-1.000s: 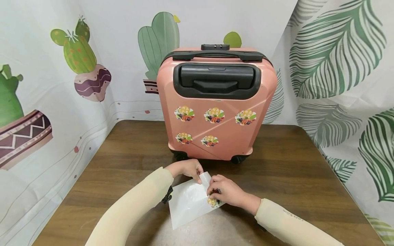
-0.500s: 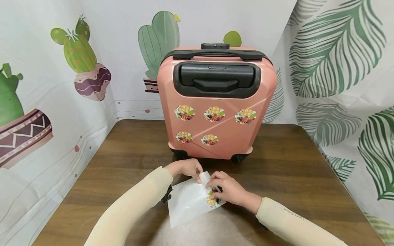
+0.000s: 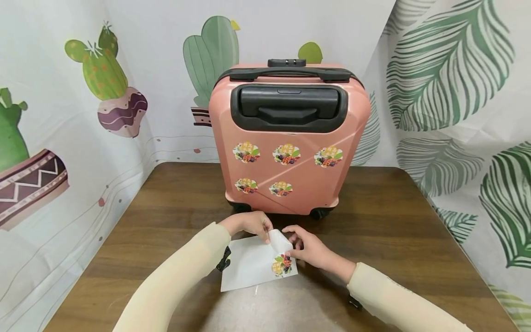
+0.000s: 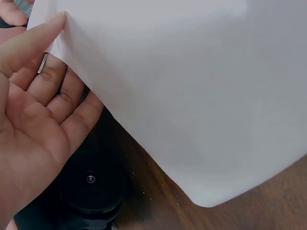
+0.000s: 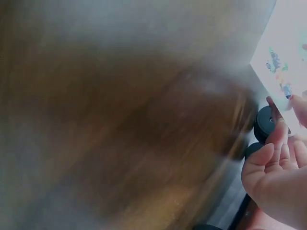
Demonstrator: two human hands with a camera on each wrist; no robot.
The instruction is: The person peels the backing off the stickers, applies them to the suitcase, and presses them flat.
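In the head view, a white sticker sheet [image 3: 246,267] is held low in front of the suitcase, its upper right corner bent up. One round fruit sticker [image 3: 282,266] shows at its right end. My left hand [image 3: 255,224] pinches the sheet's far edge; in the left wrist view the thumb lies on top and the fingers [image 4: 53,79] behind. At the right edge, my right hand [image 3: 309,249] has its thumb over the sheet beside the sticker. The right wrist view shows that thumb at the sticker's rim, with fingers [image 5: 278,134] behind the sheet.
A pink suitcase [image 3: 307,180] stands upright on the brown wooden table [image 3: 174,203], just beyond the hands. Several matching fruit stickers [image 3: 246,152] are on its front in two rows. Its black wheels [image 3: 320,212] rest near the sheet. A printed cloth [image 3: 157,55] hangs behind.
The right hand has shifted slightly right and its fingers have spread, uncovering the sticker. The sheet has turned, its lower left corner moving up and left. The left hand keeps its pinch.
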